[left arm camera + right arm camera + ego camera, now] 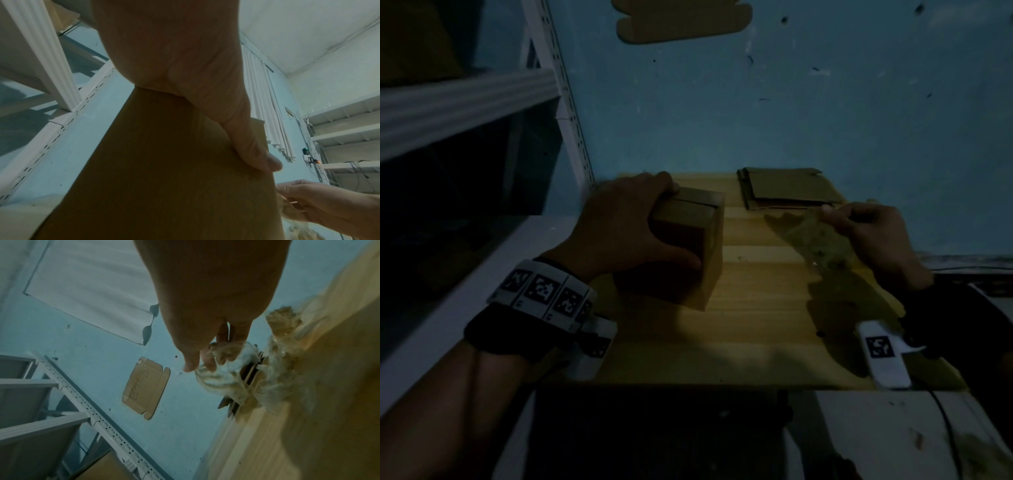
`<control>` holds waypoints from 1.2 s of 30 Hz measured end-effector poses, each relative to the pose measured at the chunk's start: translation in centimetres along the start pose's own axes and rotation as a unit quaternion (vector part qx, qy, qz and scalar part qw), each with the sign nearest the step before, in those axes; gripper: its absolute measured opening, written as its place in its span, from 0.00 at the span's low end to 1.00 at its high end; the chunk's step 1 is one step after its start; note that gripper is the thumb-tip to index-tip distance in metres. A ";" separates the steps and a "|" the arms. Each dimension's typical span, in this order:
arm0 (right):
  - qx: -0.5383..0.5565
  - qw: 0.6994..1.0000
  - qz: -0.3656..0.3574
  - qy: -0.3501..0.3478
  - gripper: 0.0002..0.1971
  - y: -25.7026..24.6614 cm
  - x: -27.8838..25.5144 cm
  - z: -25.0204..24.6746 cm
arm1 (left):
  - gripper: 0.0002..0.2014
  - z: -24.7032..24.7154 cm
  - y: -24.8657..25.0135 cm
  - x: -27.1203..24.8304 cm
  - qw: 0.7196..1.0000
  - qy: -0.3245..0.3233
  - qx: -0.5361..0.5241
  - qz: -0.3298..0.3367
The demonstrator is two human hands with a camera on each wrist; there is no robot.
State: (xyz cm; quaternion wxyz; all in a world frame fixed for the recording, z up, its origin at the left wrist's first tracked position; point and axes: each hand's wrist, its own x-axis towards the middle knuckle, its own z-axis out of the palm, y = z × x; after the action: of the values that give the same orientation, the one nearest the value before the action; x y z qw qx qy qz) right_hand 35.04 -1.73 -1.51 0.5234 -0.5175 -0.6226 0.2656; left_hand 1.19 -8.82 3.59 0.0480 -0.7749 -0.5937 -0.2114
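A small brown cardboard box (698, 236) stands on the wooden board (750, 322), left of its middle. My left hand (626, 229) grips the box from the left, fingers over its top and thumb (255, 154) against its near side. In the left wrist view the box (164, 178) fills the lower frame. My right hand (873, 233) is at the board's right edge and pinches a clear plastic bag (822, 246) with a pale tan filling. The right wrist view shows the fingers (207, 360) closed on the crumpled bag (226, 369).
A stack of flattened cardboard blanks (787, 188) lies at the back of the board against the blue wall (791, 102). A white metal shelf rack (482, 99) stands to the left. Another cardboard blank (146, 389) is stuck on the wall. A white ledge (448, 308) runs along the left.
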 end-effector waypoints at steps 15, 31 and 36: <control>-0.122 0.991 -0.027 0.050 0.06 -0.1 0.0 -0.2 | 0.55 0.1 -0.2 -0.1 1.000 0.001 -0.010 0.002; -0.350 0.924 0.032 -0.150 0.10 1.2 0.9 -0.8 | 0.58 0.1 -0.1 0.0 1.000 0.007 -0.009 0.008; -0.330 0.930 0.069 -0.148 0.10 0.5 0.6 -0.5 | 0.56 0.1 0.0 0.0 1.000 0.004 -0.007 0.007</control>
State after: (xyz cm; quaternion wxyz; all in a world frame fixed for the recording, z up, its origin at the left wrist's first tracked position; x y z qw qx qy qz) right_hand 35.73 -1.09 -1.55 0.2054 -0.6574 -0.7085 0.1537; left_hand 1.17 -8.82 3.51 0.0462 -0.7784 -0.5868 -0.2182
